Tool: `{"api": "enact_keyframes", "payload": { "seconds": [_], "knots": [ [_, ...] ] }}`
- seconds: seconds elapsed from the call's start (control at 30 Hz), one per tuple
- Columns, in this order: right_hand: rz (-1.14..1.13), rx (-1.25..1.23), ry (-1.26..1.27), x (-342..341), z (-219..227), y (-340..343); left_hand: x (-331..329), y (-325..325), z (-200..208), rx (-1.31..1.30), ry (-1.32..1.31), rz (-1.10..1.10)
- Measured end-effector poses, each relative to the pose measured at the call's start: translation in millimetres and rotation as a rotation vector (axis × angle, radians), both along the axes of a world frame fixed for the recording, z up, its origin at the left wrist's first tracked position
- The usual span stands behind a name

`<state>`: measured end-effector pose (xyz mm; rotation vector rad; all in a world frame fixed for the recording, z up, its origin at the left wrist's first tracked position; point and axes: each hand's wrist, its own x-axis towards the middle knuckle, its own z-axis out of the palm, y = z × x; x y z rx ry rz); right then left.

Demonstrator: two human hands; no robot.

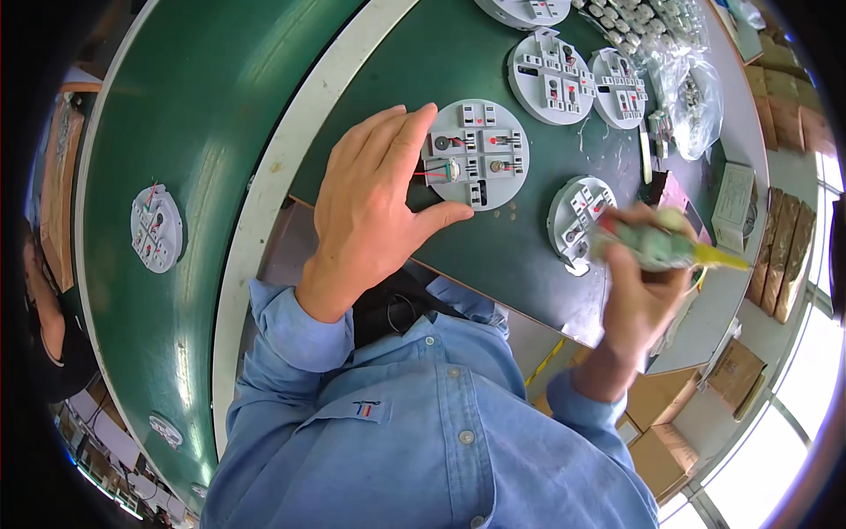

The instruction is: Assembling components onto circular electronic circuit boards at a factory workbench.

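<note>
My left hand (374,207) lies flat on the green worktop, fingers spread, its fingertips touching the left edge of a round white plastic fixture (480,152) that carries small parts and red wires. My right hand (641,282) grips a pale green hand tool (656,247) with a yellow tip pointing right; the tool is blurred. Just left of that hand lies another round white fixture (577,214).
Two more white fixtures (551,78) (619,88) lie further back, beside clear bags of small metal parts (687,88). A green conveyor belt (203,106) carries one fixture (156,227). A white box (733,204) and cardboard cartons (780,238) sit at the right.
</note>
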<state>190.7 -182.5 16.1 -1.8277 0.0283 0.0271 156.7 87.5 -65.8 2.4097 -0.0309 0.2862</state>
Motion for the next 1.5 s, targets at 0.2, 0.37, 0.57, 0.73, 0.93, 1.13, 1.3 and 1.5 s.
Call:
{"api": "enact_keyframes", "payload": {
  "seconds": [0.2, 0.37, 0.57, 0.73, 0.93, 1.13, 1.3, 1.5],
  "knots": [
    [0.447, -0.054, -0.174, 26.0, -34.3, 93.1, 5.0, 3.1, -2.4, 0.005, -0.037, 0.007],
    [0.516, -0.315, -0.318, 16.7, -47.3, 110.7, 3.5, 7.9, -2.8, -0.039, -0.056, 0.003],
    [0.403, -0.188, -0.187, 24.4, -48.9, 90.8, 10.1, 10.0, -13.1, -0.054, -0.054, -0.001],
    [0.139, 0.031, -0.095, 28.4, -37.4, 67.2, 5.9, 11.3, -6.9, -0.039, -0.053, -0.013],
    [0.260, -0.150, -0.202, 35.0, -51.9, 85.3, 13.3, 13.4, -12.7, -0.022, -0.055, -0.015],
    [0.320, -0.417, -0.300, 29.5, -60.7, 89.3, 19.3, 12.4, -10.0, -0.012, -0.064, -0.007],
    [0.249, -0.283, -0.091, 49.8, -41.8, 62.4, 26.5, 9.3, -12.5, -0.059, -0.067, -0.022],
    [-0.184, -0.742, -0.136, 18.4, -4.9, -52.4, 36.8, -5.7, 3.9, -0.080, -0.188, -0.005]
  ]
}}
